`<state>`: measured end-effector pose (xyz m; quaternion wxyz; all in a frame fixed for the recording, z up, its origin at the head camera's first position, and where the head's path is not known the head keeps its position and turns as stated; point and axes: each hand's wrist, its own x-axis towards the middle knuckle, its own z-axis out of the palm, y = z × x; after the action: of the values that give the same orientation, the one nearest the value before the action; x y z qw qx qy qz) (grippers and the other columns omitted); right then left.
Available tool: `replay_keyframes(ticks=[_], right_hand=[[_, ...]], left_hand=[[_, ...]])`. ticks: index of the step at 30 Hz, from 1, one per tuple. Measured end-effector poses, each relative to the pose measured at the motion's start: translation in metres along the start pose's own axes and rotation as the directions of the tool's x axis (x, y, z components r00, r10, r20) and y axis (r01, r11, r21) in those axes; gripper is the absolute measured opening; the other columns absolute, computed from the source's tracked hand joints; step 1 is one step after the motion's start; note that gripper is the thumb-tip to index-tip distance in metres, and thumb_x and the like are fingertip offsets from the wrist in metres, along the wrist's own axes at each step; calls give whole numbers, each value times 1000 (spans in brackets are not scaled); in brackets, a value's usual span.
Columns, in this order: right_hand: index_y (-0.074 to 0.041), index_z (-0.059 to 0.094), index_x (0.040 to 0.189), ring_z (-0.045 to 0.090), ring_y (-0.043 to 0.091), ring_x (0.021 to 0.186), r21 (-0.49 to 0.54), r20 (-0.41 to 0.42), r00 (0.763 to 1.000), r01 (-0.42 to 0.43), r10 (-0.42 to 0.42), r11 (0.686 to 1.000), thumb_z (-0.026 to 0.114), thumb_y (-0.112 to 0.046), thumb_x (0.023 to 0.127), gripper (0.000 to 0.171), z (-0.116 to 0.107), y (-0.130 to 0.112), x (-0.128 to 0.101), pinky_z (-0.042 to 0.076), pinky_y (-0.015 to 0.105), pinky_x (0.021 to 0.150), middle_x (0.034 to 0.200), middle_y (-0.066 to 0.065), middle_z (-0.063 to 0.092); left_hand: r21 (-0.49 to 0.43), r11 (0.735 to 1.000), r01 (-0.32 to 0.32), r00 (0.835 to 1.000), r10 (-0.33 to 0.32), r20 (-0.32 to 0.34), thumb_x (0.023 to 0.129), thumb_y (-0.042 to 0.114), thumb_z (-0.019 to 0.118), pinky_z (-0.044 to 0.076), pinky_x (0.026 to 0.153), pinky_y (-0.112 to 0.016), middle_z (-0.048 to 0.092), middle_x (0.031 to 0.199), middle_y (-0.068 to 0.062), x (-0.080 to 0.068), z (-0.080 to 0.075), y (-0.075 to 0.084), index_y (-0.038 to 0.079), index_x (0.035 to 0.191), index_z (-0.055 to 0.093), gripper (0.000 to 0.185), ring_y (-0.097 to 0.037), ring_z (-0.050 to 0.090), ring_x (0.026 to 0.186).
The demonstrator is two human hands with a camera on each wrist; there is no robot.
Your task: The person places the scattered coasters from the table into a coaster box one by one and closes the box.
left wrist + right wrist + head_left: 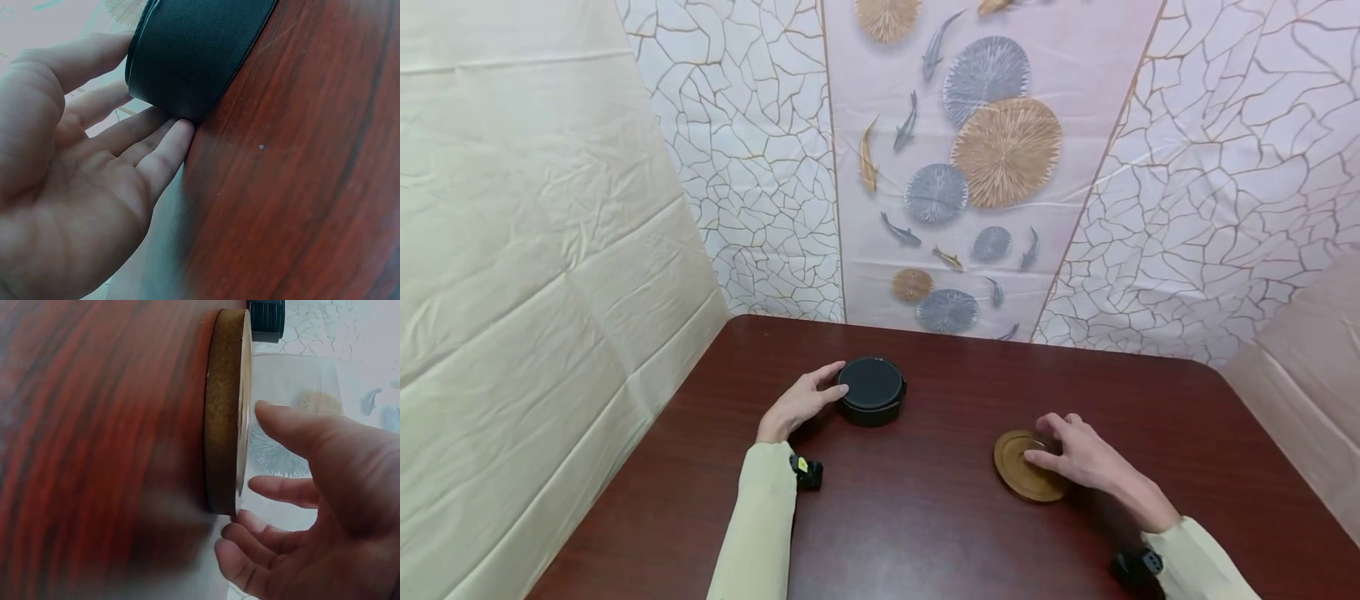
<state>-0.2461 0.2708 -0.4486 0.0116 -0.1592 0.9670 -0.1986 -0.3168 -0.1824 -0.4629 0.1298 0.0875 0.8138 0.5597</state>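
Note:
A round black case (870, 385) with a flat top stands on the far left part of the table. My left hand (805, 400) is at its left side, thumb by the top rim. In the left wrist view, the fingers of my left hand (94, 162) lie fairly straight against the smooth side of the case (194, 56). A flat round brown disc (1026, 479) with a raised rim lies to the right. Over its right edge is my right hand (1078, 450), fingers loosely bent. In the right wrist view, a gap separates thumb and disc (224, 412); fingertips are close to its edge.
Both things rest on a dark red-brown wooden table (910, 533). Behind it hangs a patterned cloth (880, 242). A pale cloth (550, 250) borders the left side. Small black devices are strapped at the left wrist (807, 473) and the right wrist (1138, 567).

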Motion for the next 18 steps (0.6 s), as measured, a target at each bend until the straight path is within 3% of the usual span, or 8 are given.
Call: replay_keyframes(ticks=[3, 11, 18], right_hand=[[-6, 63, 114, 50, 20, 87, -15, 25, 1000, -8, 9, 1000, 76, -45, 83, 52, 1, 3, -1, 44, 36, 71, 95, 8, 58], [-6, 63, 105, 51, 20, 86, -41, 62, 996, -56, 58, 998, 75, -47, 83, 48, 1, 7, 0, 45, 35, 71, 94, 9, 59], [-5, 61, 102, 52, 21, 84, -62, 42, 999, -22, 25, 998, 74, -38, 86, 38, 2, 9, 1, 46, 38, 70, 94, 11, 58]], left_hand=[[-7, 1000, -17, 1000, 17, -19, 97, 30, 62, 25, 119, -50, 32, 160, -3, 8, 1, -13, 24, 153, 37, 61, -25, 22, 151], [-20, 999, -29, 999, 29, -14, 98, 28, 61, 25, 120, -49, 31, 160, -3, 6, 2, -11, 20, 153, 36, 62, -25, 22, 151], [-11, 1000, -25, 999, 25, -21, 98, 28, 61, 25, 120, -49, 31, 160, -3, 6, 2, -11, 21, 153, 37, 61, -25, 22, 151]])
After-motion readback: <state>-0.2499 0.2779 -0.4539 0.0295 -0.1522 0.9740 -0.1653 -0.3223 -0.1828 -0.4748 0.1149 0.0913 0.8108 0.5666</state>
